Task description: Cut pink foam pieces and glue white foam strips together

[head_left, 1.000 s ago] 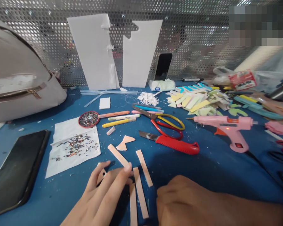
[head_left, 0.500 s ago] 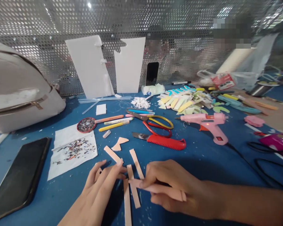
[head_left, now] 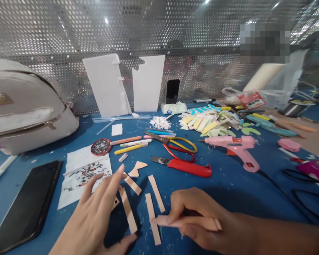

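My right hand (head_left: pixel 199 219) pinches one peach foam strip (head_left: pixel 212 223) low over the blue table, its tip pointing left. My left hand (head_left: pixel 95 216) has its fingers spread; a second peach strip (head_left: pixel 128 212) runs between thumb and fingers, and I cannot tell whether the hand grips it. Three more peach strips (head_left: pixel 152 219) (head_left: pixel 156 188) (head_left: pixel 132 184) lie loose between the hands, with a peach bow-shaped offcut (head_left: pixel 136 168) just beyond.
A black phone (head_left: pixel 26 202) and a white paper with glitter (head_left: pixel 85 173) lie left. A red utility knife (head_left: pixel 187 166), scissors (head_left: pixel 178 145), pink glue gun (head_left: pixel 235 145), markers (head_left: pixel 133 143) and coloured foam scraps (head_left: pixel 210 122) fill the middle. A pale bag (head_left: pixel 23 109) sits far left.
My right hand has picked a peach strip off the table. My left hand has lifted and spread, drawing another strip out to the left. The view tilted up slightly.
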Motion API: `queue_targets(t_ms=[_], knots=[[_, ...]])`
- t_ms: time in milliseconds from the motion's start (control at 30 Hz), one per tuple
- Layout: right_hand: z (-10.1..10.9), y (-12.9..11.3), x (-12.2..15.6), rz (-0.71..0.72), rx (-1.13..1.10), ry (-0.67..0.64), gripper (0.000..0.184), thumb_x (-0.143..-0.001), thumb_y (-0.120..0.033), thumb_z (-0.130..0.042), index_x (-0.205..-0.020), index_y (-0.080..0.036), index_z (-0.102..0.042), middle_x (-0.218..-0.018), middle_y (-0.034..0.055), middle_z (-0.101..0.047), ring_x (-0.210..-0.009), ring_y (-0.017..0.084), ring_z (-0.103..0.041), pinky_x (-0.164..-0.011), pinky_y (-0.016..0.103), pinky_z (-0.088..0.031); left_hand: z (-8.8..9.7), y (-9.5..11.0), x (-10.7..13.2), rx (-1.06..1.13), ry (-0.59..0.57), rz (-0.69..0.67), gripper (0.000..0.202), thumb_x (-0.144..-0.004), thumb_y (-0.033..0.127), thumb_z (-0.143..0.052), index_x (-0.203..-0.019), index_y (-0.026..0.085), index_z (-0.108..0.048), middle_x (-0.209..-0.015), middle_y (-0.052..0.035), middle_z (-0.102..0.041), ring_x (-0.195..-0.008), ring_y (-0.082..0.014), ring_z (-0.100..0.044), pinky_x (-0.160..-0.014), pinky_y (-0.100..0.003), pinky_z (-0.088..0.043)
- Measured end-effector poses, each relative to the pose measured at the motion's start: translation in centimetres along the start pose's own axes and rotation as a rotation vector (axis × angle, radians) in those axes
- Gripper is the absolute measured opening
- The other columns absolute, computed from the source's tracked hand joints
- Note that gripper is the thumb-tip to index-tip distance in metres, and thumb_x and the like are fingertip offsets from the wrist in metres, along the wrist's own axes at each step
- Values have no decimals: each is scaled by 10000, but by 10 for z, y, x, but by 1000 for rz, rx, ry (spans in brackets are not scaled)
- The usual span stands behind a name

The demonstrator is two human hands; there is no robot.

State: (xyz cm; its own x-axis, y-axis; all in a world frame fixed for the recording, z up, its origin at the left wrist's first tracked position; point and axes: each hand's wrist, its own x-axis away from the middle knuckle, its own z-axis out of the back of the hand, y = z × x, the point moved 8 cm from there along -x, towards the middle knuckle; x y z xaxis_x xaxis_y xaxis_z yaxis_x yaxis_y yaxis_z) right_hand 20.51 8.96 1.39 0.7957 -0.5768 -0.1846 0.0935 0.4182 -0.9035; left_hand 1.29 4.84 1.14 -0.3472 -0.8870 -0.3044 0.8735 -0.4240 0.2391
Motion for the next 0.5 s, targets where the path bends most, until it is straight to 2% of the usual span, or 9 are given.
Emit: queue_targets(t_ms=[133,267,367,500], knots=[[2,-1,-2,2,19,7,217,-981,-343,-550,-917,-152,-632,-818,57,-675,-684,148,-600,-621,235,-445,-4,-10,-6,-47,1,47,956,-918,383,-572,-1633,234,46,-1471,-137,-553,-1346,-369,-511,-1104,-588,-413],[2,-2,-2,-5,23,16,220,-989,-339,-542,-905,-157,-632,-811,49,-670,-682,144,-600,-618,226,-442,-12,-17,-11,-35,2,5,1113,-850,484,-690,-1632,212,53,-1480,-176,-529,-1331,-421,-492,-1077,-638,-406],[1,-4,-1,-4,35,10,237,-1000,-358,-537,-922,-156,-636,-807,49,-669,-680,144,-604,-608,224,-438,-14,-22,-17,-28,5,49,1172,-811,571,-737,-1632,240,32,-1482,-188,-503,-1330,-445,-466,-1050,-660,-418],[3,-6,-2,27,53,30,322,-1035,-416,-490,-933,-149,-638,-781,49,-659,-658,137,-587,-599,227,-429,-14,-16,-30,-17,-2,49,1110,-856,468,-696,-1621,252,79,-1414,-190,-522,-1288,-424,-492,-1014,-654,-442]])
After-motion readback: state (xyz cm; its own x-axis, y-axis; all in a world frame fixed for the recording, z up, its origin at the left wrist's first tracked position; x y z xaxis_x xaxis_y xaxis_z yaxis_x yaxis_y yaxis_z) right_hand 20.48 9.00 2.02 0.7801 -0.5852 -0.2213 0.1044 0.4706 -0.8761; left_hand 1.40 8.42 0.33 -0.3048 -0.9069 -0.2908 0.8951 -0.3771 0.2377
